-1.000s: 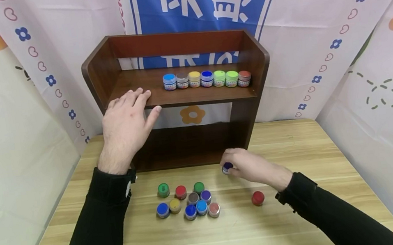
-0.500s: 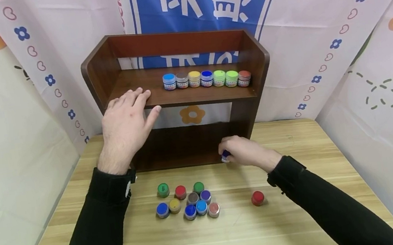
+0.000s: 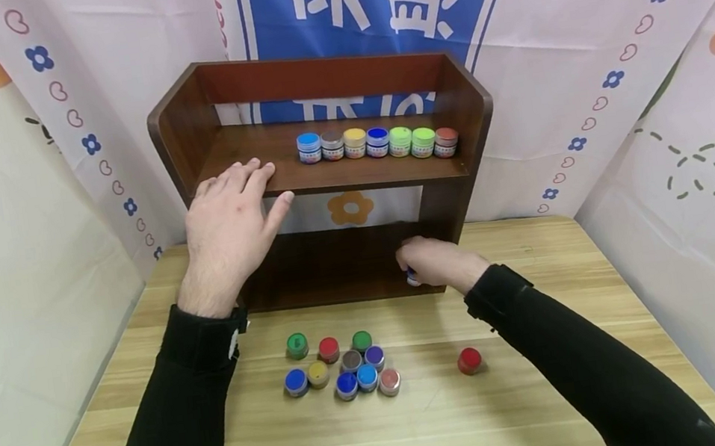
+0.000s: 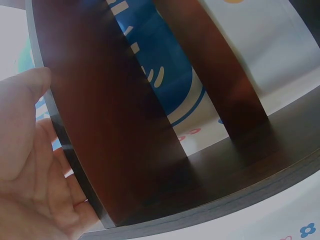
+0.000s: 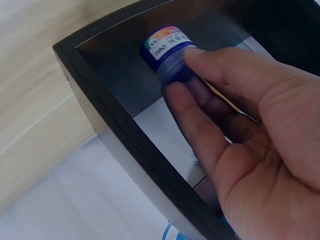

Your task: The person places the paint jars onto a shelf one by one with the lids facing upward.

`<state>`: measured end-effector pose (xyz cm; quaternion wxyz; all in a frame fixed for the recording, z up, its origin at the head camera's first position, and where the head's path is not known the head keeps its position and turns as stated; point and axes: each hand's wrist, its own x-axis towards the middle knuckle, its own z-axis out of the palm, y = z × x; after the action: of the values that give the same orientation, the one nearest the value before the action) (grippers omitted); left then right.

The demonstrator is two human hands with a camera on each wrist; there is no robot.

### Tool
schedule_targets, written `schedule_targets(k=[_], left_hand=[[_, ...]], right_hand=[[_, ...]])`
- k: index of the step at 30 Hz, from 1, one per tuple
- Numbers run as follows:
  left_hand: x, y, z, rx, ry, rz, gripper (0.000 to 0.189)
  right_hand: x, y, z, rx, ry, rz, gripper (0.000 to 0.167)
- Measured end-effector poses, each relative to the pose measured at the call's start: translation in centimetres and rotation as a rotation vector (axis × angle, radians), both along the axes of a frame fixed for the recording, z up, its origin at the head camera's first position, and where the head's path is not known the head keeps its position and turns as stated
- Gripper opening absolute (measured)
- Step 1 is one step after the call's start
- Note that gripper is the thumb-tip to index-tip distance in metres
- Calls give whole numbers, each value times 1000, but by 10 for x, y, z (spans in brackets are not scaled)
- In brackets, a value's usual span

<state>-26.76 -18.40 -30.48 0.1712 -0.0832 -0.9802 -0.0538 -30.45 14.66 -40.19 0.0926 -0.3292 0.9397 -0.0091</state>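
Left to right: the left hand (image 3: 228, 221) lies over the front edge of the upper board (image 3: 252, 144) of a dark wooden shelf unit (image 3: 325, 80), its fingers extended and somewhat parted, thumb set off to the side; it touches the board, and the left wrist view shows the thumb against the edge. On the table (image 3: 427, 440) before the unit stands a loose group of ten jars (image 3: 352, 361) with lids of mixed colours. Above, a row of seven jars (image 3: 377, 143) lines the upper board. The right hand (image 3: 437, 261) pinches a dark blue jar (image 5: 167, 52), tilted, between thumb and fingers at the right end of the lower compartment; contact between jar and wood cannot be told. Nearer, a red-lidded jar (image 3: 470, 360) stands apart.
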Motion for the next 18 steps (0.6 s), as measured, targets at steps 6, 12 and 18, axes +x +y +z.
schedule_targets(k=[6, 12, 18], left_hand=[[0, 1, 1, 0, 0, 1, 73], [0, 1, 1, -2, 0, 2, 73], [1, 1, 1, 0, 3, 1, 72]], right_hand=[[-1, -5, -4, 114, 68, -32, 30], [3, -7, -11, 204, 136, -65, 9], [5, -8, -15, 200, 154, -91, 19]])
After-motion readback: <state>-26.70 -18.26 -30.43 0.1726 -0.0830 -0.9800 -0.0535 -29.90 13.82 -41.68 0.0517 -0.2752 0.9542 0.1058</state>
